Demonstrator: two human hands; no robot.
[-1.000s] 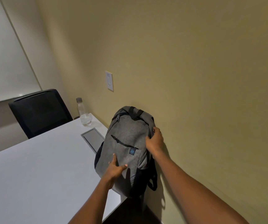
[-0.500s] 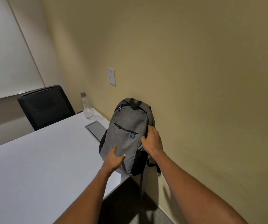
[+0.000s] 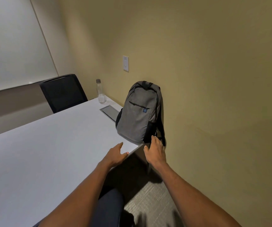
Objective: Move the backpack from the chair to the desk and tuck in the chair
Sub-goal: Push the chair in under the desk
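The grey backpack [image 3: 140,112] with black straps stands upright on the white desk [image 3: 50,153], at its right corner, leaning against the beige wall. My left hand [image 3: 115,155] hovers open over the desk's near edge, a short way in front of the bag and apart from it. My right hand [image 3: 155,152] is open just below the bag's lower right side, fingertips at or nearly at the black strap. A dark rounded shape [image 3: 109,208], possibly the chair by me, shows at the bottom between my arms. A black chair [image 3: 63,92] stands at the desk's far end.
A clear water bottle [image 3: 101,92] stands at the desk's far right corner. A grey inset panel [image 3: 109,112] lies in the desk top left of the bag. A white wall plate [image 3: 125,63] is above. Grey carpet [image 3: 150,202] lies between desk and wall.
Both hands have let go of the backpack and drawn back toward me. The bag now stands by itself against the wall. The view has pulled back and tilted down.
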